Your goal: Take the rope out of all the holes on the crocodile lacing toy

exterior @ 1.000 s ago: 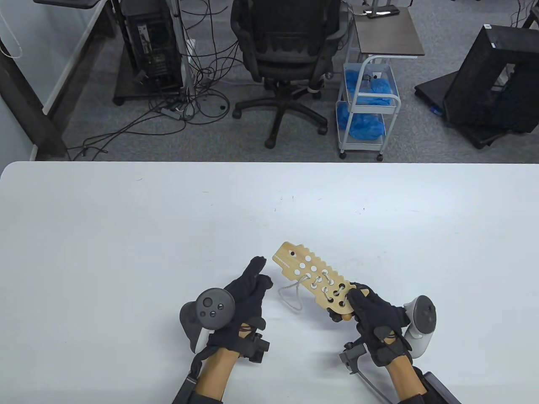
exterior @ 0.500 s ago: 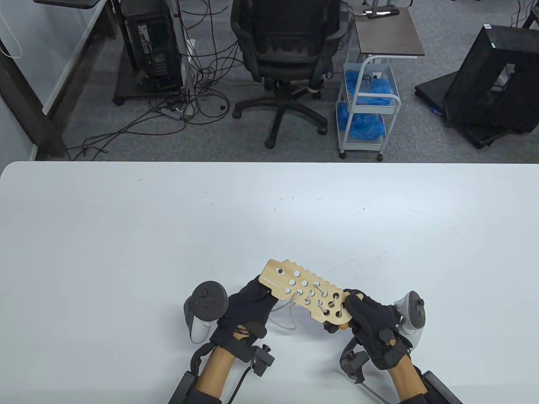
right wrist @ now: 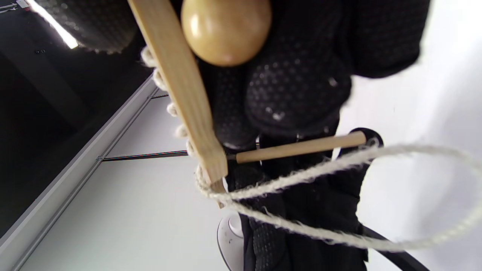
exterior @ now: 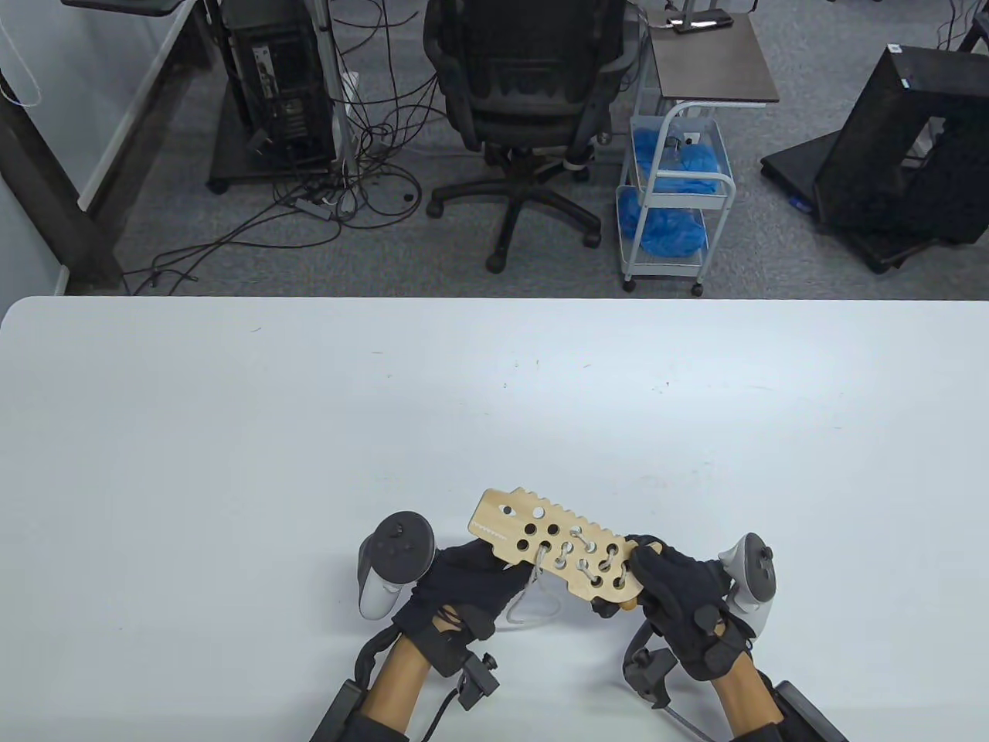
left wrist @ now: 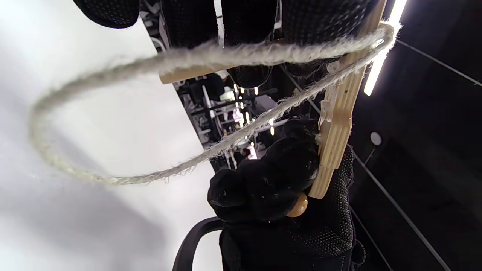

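Note:
The wooden crocodile board (exterior: 541,541) hangs tilted just over the table (exterior: 232,433), near its front edge. My right hand (exterior: 672,595) grips its tail end, with a round wooden bead (right wrist: 226,30) beside the fingers (right wrist: 297,86). White rope (exterior: 589,558) is still laced through the holes nearest that hand. A slack loop (exterior: 529,610) hangs below the board. My left hand (exterior: 467,580) is tucked under the head end. There its fingers (left wrist: 244,22) curl round the rope's wooden needle (right wrist: 301,148). The board's edge (left wrist: 335,113) stands between the two hands.
A tracker (exterior: 390,560) sits on my left hand and another (exterior: 749,583) on my right. Beyond the table's far edge are an office chair (exterior: 525,100), a white cart (exterior: 672,193) holding blue material, and floor cables (exterior: 340,193).
My right hand has brought the board nearer and to the left. The left hand, open beside it before, has slid under the head end, and the rope loop now hangs by it.

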A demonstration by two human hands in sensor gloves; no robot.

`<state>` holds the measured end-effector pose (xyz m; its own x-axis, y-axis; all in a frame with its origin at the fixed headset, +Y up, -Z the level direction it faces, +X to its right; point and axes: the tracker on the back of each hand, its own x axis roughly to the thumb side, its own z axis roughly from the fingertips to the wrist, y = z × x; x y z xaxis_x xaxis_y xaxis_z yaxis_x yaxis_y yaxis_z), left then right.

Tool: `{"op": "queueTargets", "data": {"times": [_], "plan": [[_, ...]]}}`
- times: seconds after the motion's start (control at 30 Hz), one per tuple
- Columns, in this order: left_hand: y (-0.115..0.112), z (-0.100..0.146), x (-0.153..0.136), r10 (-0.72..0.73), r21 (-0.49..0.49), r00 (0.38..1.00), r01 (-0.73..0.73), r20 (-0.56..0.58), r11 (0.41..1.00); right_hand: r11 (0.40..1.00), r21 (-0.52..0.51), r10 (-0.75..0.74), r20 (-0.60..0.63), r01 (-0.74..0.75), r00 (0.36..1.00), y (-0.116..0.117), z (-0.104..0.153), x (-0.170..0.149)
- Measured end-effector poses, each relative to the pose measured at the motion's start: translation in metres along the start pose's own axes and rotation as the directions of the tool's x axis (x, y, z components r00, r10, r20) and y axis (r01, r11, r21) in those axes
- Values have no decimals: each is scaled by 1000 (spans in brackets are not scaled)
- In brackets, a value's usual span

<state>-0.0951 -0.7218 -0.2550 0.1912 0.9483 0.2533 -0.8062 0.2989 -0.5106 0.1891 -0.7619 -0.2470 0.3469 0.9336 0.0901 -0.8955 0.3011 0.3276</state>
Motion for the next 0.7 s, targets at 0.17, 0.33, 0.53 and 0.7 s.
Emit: {"op": "queueTargets", "data": {"times": [0.17, 0.33, 0.53, 0.7], "plan": [[4, 1, 2, -61, 39, 998, 62, -24, 997, 1000, -15, 18, 0, -18, 1000, -1, 0, 1], [11, 6, 1, -51, 150, 998, 55, -30, 987, 998, -62, 19, 9, -19, 1000, -6, 1, 3], [21, 10, -2, -32, 223, 998, 42, -46, 974, 991, -131, 17, 16, -15, 1000, -14, 3, 4], [29, 14, -4, -40, 300, 996, 62, -77, 952, 977, -211, 28, 12, -25, 1000, -23, 6, 5]]}}
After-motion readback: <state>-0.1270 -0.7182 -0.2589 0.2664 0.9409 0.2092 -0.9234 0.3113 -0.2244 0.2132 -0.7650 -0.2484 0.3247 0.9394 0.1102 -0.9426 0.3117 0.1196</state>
